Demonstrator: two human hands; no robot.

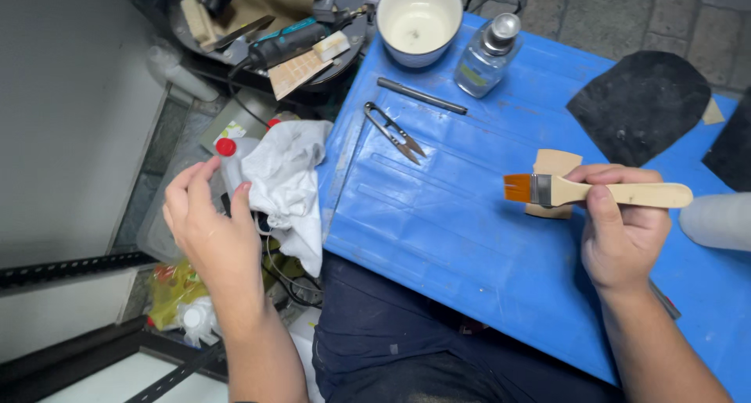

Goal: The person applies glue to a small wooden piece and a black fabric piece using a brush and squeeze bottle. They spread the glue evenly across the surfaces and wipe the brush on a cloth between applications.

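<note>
My right hand [622, 231] grips a flat paintbrush [579, 190] by its pale wooden handle, orange bristles pointing left, over a blue plastic board [438, 231] on my lap. Under the brush lies a small tan leather piece [557, 162]. My left hand [205, 227] reaches off the board's left edge, fingers curled around a small clear bottle with a red cap [228, 154] beside a crumpled white cloth [288, 185].
On the board lie thread snips [395, 133], a dark pen-like tool [421, 95], a clear glass bottle [486, 55], a white bowl [418, 19] and black sole-shaped pieces [640, 106]. Tools clutter a stand [274, 35] at top left. Bags and bottles [184, 301] sit below.
</note>
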